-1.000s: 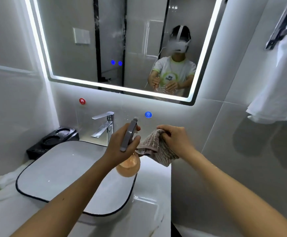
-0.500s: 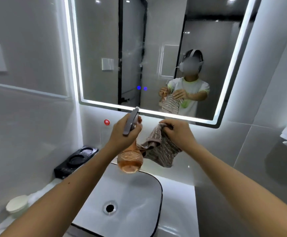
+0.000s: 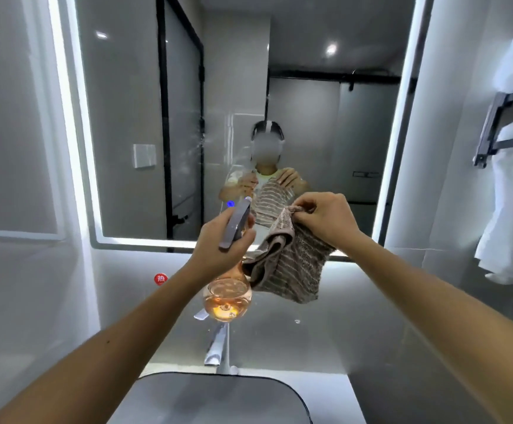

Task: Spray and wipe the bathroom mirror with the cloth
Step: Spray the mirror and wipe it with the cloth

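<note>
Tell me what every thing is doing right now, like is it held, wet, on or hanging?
Left hand: shut on the spray bottle.
Right hand: pinching the cloth's top edge.
Spray bottle: held up, part full of orange liquid.
Cloth: hanging, not touching the glass.
Mirror: light border on, droplets on the glass.
Tap: no water running.
White towels: hanging on the rack.

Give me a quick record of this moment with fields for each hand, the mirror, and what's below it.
left hand: shut on the spray bottle, nozzle aimed at the mirror
right hand: pinches the striped cloth, which hangs loose
mirror: lit edge, droplets showing left of centre
cloth contact: not on the glass
below: faucet and sink
right wall: white towel on a rack
</note>
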### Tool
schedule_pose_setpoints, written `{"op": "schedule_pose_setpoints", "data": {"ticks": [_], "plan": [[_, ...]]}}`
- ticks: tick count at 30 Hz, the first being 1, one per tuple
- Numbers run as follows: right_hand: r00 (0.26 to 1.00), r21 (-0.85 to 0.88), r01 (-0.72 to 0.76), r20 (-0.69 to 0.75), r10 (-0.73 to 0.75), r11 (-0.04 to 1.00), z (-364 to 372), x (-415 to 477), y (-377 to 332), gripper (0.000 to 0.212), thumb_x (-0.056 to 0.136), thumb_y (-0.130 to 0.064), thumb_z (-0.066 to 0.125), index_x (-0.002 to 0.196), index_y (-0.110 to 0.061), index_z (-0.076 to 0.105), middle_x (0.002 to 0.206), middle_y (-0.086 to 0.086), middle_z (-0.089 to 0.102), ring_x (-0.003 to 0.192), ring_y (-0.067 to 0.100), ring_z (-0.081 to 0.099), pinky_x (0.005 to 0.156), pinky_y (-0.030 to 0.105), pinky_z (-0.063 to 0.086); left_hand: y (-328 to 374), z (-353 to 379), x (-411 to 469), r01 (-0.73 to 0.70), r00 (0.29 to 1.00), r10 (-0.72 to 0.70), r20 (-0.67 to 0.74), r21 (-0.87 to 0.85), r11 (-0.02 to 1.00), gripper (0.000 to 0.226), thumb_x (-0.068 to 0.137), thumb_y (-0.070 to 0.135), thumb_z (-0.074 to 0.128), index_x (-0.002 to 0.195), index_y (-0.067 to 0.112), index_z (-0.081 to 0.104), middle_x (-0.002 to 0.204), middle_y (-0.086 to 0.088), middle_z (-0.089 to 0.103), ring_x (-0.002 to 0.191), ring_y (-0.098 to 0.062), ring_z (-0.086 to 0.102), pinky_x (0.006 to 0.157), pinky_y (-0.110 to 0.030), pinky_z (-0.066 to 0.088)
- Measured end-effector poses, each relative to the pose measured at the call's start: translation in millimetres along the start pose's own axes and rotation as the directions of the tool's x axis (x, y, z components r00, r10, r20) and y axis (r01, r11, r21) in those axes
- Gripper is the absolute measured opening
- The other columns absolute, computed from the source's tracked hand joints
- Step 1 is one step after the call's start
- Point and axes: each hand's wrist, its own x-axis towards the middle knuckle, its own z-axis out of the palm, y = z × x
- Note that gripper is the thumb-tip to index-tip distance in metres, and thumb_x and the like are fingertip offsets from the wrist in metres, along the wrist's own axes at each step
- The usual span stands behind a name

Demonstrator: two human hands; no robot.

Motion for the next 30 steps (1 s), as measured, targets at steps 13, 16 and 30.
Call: {"op": "schedule_pose_setpoints", "data": {"ticks": [13, 16, 30], "plan": [[0.991, -0.171, 0.083, -0.087, -0.099, 0.982, -1, 128, 40, 0.018, 0.081, -0.025, 0.068, 0.098, -0.021, 0.073, 0.104, -0.006, 0.07, 0.089, 0.016, 0.062, 0.071, 0.025, 0.046, -34, 30, 122, 0.005, 0.995, -0.009, -0.097, -0.037, 0.999, 0.016, 0.082, 0.014, 0.058, 0.07, 0.021, 0.051, 0.053, 0.011, 0.04, 0.048, 0.002, 0.043, 0.05, -0.011, 0.032], [0.983, -0.215, 0.114, -0.116, -0.141, 0.97, 9, 160, 44, 0.017, 0.081, -0.027, 0.066, 0.097, -0.024, 0.073, 0.099, -0.002, 0.072, 0.09, 0.021, 0.064, 0.073, 0.034, 0.052, -49, 33, 139, -0.011, 0.992, 0.004, -0.123, -0.061, 0.998, 0.015, 0.079, 0.025, 0.058, 0.075, 0.012, 0.052, 0.054, 0.01, 0.039, 0.048, -0.002, 0.04, 0.051, -0.013, 0.031], [0.927, -0.459, 0.132, -0.257, -0.273, 0.879, 42, 208, 52, 0.02, 0.084, -0.028, 0.065, 0.099, -0.015, 0.065, 0.096, 0.002, 0.062, 0.085, 0.026, 0.057, 0.061, 0.029, 0.037, -95, 26, 162, -0.005, 0.994, -0.006, -0.106, -0.112, 0.994, 0.012, 0.075, 0.017, 0.055, 0.07, 0.006, 0.05, 0.046, 0.011, 0.036, 0.046, -0.005, 0.031, 0.049, -0.019, 0.029]]}}
